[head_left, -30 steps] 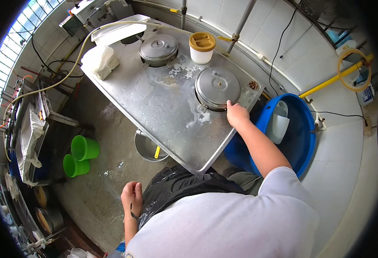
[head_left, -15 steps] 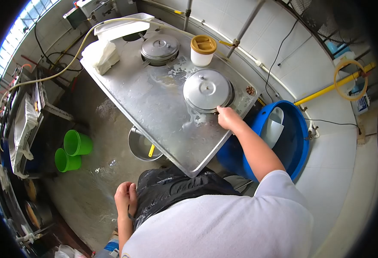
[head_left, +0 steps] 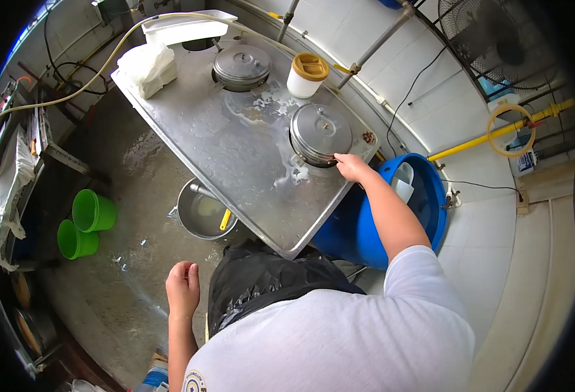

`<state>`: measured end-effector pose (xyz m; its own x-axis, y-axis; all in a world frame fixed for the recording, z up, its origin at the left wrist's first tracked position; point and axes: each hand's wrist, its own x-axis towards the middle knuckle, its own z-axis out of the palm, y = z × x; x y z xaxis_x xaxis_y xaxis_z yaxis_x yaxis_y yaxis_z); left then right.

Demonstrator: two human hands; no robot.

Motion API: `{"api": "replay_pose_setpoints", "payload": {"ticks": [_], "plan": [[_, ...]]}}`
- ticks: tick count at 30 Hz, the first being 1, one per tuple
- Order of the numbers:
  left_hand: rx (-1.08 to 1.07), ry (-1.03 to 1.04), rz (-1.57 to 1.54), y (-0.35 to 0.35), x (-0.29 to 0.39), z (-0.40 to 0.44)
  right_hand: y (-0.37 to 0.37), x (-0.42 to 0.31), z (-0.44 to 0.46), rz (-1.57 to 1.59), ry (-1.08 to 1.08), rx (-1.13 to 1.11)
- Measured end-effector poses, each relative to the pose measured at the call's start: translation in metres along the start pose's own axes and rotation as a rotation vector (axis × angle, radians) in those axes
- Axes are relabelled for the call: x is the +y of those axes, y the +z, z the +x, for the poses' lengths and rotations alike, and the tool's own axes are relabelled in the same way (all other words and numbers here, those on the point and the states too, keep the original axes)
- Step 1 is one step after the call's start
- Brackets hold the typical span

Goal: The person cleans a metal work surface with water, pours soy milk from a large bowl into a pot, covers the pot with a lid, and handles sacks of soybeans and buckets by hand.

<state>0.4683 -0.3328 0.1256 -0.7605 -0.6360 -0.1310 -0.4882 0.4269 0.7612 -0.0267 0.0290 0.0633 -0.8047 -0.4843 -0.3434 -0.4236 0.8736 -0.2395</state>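
My right hand [head_left: 351,166] is closed around the short handle on the near side of a lidded metal pot [head_left: 322,132]. The pot sits in a round opening of the steel worktop [head_left: 235,150], its flat lid on top with a small knob in the middle. My left hand [head_left: 183,286] hangs low beside the black apron [head_left: 248,281], fingers curled in, with nothing visible in it. A second lidded metal pot [head_left: 242,65] stands in another opening farther back. Between the two pots is a white tub with a brown lid [head_left: 310,67].
A blue barrel [head_left: 366,235] stands against the worktop's right side. Under its front edge is a metal basin [head_left: 202,219] with a yellow-handled tool. Two green buckets [head_left: 95,210] are on the floor at left. A hose [head_left: 91,85] crosses the back; a white bag [head_left: 147,68] lies at the worktop's left corner.
The near pot has gone from tilted or raised to sitting level in its opening, slightly to the right, with my right hand still on its handle. My left hand has risen slightly.
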Motion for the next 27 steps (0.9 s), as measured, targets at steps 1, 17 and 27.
{"api": "replay_pose_setpoints", "payload": {"ticks": [1, 17, 27], "plan": [[-0.003, 0.007, 0.008, 0.001, -0.001, 0.000, 0.003, 0.005, 0.001, 0.019, -0.011, -0.006], [0.045, -0.096, 0.072, 0.124, 0.101, -0.030, -0.003, 0.035, -0.008, 0.063, -0.067, -0.052], [0.041, 0.096, 0.155, 0.194, 0.192, -0.012, -0.012, 0.013, -0.010, -0.127, -0.166, -0.159]]}}
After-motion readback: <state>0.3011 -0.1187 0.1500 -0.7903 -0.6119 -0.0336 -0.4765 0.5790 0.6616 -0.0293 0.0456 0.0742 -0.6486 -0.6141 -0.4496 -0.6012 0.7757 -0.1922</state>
